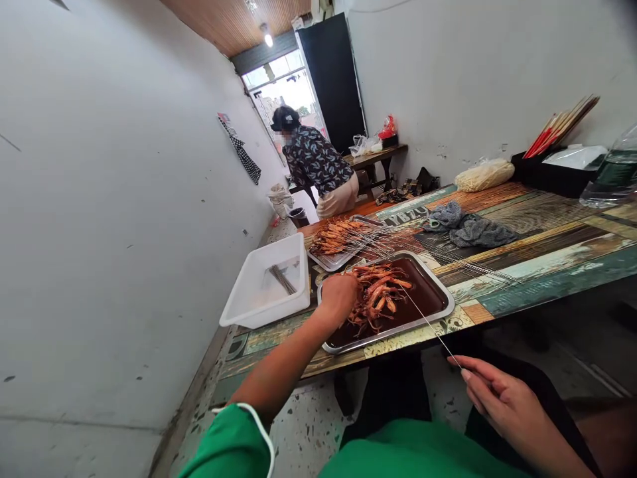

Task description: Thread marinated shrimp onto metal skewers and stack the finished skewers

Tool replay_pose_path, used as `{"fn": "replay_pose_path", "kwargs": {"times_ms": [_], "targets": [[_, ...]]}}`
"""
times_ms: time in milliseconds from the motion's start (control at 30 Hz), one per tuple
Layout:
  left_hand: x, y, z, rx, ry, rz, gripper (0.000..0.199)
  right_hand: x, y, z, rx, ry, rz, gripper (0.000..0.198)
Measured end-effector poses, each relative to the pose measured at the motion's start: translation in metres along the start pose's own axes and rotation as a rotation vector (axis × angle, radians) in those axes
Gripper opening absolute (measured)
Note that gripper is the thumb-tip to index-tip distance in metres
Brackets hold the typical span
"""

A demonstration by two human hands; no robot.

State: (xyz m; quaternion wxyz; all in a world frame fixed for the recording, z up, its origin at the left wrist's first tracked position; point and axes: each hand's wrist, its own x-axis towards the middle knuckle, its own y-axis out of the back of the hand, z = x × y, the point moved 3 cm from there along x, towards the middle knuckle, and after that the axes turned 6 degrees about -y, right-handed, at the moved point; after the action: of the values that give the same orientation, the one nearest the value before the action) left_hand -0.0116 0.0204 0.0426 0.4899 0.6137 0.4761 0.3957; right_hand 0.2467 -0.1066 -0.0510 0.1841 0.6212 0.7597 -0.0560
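Note:
My left hand [340, 295] is curled at the left side of a pile of reddish-orange, stringy food pieces [381, 292]. Its fingertips are hidden among them, so what it grips does not show. The pile lies in dark brown liquid in a metal tray [450, 302] near the table's front edge. My right hand [497, 392] pinches a thin metal skewer [430, 325] between thumb and fingers, in front of the table. The skewer slants up and left over the tray's rim, its far end at a piece on the pile's right side.
Behind stands another tray [332, 264] of loaded skewers [343, 236]. On the left, a white plastic tub [263, 312] holds several bare skewers [283, 279]. Grey cloths [478, 230], a black box [542, 171] and a bottle [617, 172] stand right. A person [318, 159] bends in the background.

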Motion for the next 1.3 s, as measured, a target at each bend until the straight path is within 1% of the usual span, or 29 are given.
{"fn": "replay_pose_path", "kwargs": {"times_ms": [67,167,233,267,367,433,500,567,633,700,800,1000,1133,1233,1300], "targets": [[0.001,-0.003,-0.004,-0.104,-0.019,0.007,0.026,-0.001,-0.001,-0.001,-0.033,-0.001,-0.005,0.056],[0.004,-0.010,-0.007,-0.321,-0.046,0.061,0.021,-0.002,-0.004,-0.002,-0.082,0.006,-0.020,0.057],[0.007,-0.016,-0.009,-0.537,-0.014,0.081,0.015,-0.001,-0.006,-0.003,-0.101,0.013,-0.020,0.057],[0.008,-0.020,-0.009,-0.682,0.016,0.074,0.013,-0.001,-0.007,-0.003,-0.107,0.017,-0.021,0.057],[0.012,-0.030,-0.008,-1.186,0.132,-0.011,0.009,-0.001,-0.010,-0.004,-0.115,0.023,-0.037,0.056],[0.013,-0.034,-0.006,-1.470,0.197,-0.064,0.014,-0.001,-0.013,-0.005,-0.122,0.023,-0.051,0.056],[0.014,-0.034,-0.004,-1.685,0.237,-0.114,0.023,-0.002,-0.016,-0.007,-0.137,0.023,-0.060,0.056],[0.014,-0.034,-0.003,-1.854,0.277,-0.164,0.031,-0.003,-0.019,-0.010,-0.150,0.029,-0.072,0.057],[0.015,-0.034,-0.004,-1.985,0.335,-0.200,0.030,-0.004,-0.022,-0.013,-0.150,0.038,-0.082,0.056],[0.016,-0.035,-0.005,-2.092,0.387,-0.214,0.024,-0.005,-0.025,-0.016,-0.144,0.052,-0.090,0.055],[0.018,-0.036,-0.005,-2.213,0.422,-0.234,0.020,-0.005,-0.026,-0.018,-0.159,0.090,-0.078,0.053],[0.017,-0.033,-0.001,-2.366,0.452,-0.282,0.012,-0.008,-0.021,-0.017,-0.271,0.194,0.027,0.047],[0.014,-0.028,0.006,-2.390,0.398,-0.282,0.013,-0.010,-0.016,-0.022,-0.326,0.306,0.130,0.037],[0.014,-0.027,0.010,-2.392,0.303,-0.273,0.021,-0.012,-0.015,-0.025,-0.345,0.343,0.141,0.034],[0.014,-0.028,0.011,-2.383,0.233,-0.243,0.026,-0.013,-0.015,-0.028,-0.366,0.366,0.148,0.033]]}}
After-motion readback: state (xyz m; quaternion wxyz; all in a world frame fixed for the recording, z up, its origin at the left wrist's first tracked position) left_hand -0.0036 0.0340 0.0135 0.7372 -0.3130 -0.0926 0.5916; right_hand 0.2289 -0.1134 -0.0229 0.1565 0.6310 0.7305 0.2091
